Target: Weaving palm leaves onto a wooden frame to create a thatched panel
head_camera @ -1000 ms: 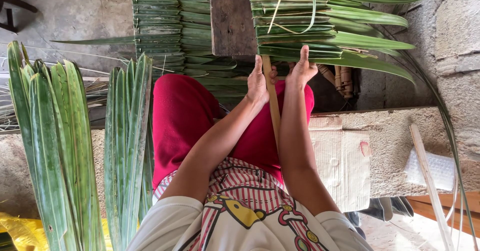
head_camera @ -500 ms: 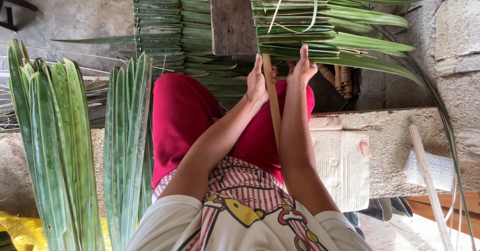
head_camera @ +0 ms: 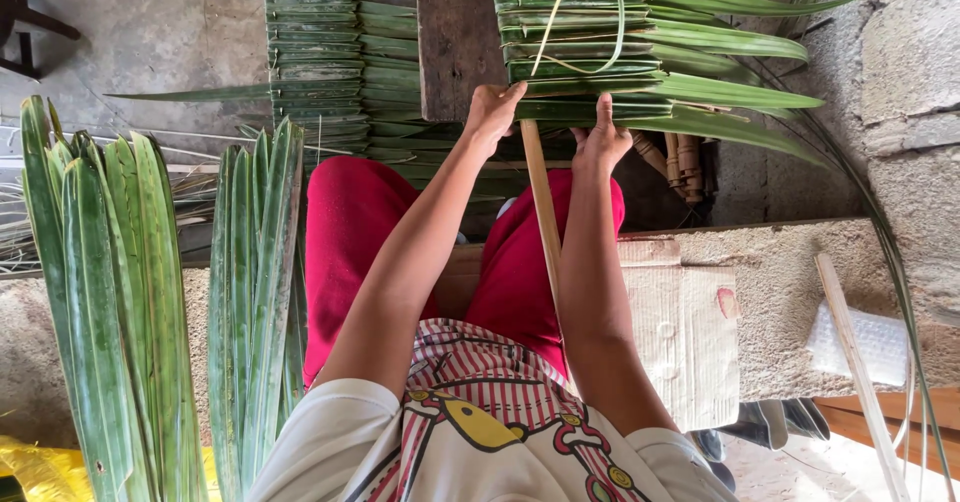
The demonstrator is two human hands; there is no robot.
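Note:
A row of green palm leaves (head_camera: 640,52) is folded over a thin bamboo stick (head_camera: 541,212) that runs from my lap up to the leaves. My left hand (head_camera: 493,114) grips the nearest folded leaf at the stick's left side, fingers curled over its edge. On the stick's right side, my right hand (head_camera: 603,142) pinches the same leaf with one finger raised against it. A pale thin strip (head_camera: 580,22) loops over the folded leaves. A dark wooden plank (head_camera: 455,37) lies under my left hand.
Loose long palm leaves (head_camera: 110,292) lie in bundles at the left. A stack of finished folded-leaf panels (head_camera: 330,52) sits beyond my red-clad legs. A cardboard sheet (head_camera: 685,327) rests on a concrete ledge (head_camera: 790,292) at the right, with a pale stick (head_camera: 855,362) beside it.
Both hands stay on the folded leaf by the stick; my left hand has shifted slightly leftward along the leaf edge.

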